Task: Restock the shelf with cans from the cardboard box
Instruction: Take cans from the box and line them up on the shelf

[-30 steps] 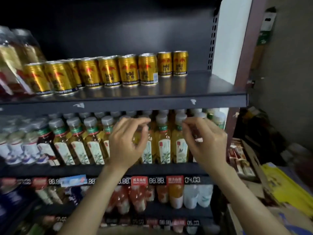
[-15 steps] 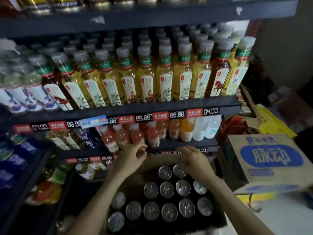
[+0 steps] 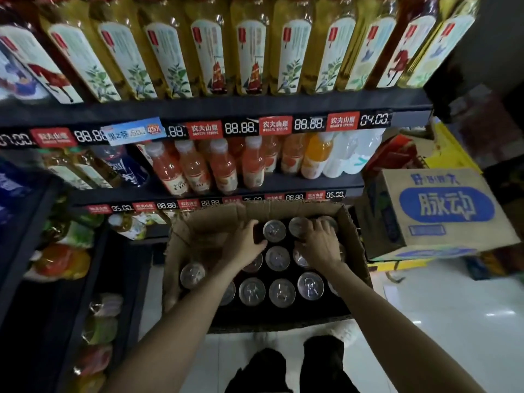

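An open cardboard box (image 3: 204, 222) stands on the floor in front of the shelves, holding several cans (image 3: 282, 292) with silver tops. Both my hands are down inside its far end. My left hand (image 3: 243, 246) curls its fingers and thumb round a can in the back row, which the hand mostly hides. My right hand (image 3: 319, 242) lies over the back right cans, its fingertips curled onto the top of one can (image 3: 329, 221). The upper shelf with the gold cans is out of view.
Shelves (image 3: 255, 109) of yellow tea bottles (image 3: 249, 52) and orange drink bottles (image 3: 224, 171) rise right behind the box. A closed blue-printed carton (image 3: 442, 211) sits to the right. More goods fill the dark rack on the left. White floor tiles (image 3: 453, 321) lie at the lower right.
My view dropped from the gold-can shelf to the floor. Both hands came down from bottle height into the box and closed on cans in its back row.
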A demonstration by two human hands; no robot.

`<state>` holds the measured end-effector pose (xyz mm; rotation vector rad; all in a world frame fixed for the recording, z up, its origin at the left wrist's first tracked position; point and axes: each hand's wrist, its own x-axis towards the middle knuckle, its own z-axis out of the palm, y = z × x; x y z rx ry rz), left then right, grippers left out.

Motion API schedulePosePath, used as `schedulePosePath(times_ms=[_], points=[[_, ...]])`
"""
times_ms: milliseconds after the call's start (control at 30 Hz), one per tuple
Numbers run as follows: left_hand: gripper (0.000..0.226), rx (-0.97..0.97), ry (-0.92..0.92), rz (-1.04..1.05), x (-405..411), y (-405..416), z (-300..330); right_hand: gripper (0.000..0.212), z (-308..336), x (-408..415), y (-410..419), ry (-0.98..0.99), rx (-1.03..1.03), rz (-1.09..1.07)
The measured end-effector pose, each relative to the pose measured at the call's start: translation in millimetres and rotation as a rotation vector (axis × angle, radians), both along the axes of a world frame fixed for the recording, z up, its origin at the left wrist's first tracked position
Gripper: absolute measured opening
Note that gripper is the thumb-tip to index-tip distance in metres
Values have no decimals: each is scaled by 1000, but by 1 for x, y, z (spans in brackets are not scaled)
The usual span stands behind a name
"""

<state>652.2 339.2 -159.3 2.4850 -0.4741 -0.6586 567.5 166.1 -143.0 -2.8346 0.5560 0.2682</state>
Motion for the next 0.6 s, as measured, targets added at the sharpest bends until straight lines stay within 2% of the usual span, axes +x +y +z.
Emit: schedulePosePath(times_ms=[167,300,433,500,600], points=[[87,-20,86,47,0,-40,-20,70,-17,28,0,121,-110,-62],[70,-24,84,210,-5,-52,-27,59,-16,32,-3,32,-78,-130],[60,-61,-15,168,-3,-38,-6,68,6,17,-10,-152,35,-210],[56,-189,-97,173,-5,-24,21,73,31,9,-16,-269,142,-229],[50,-527,-185,153,-7,-6,77,62,85,-5,-26,-476,487,-256]])
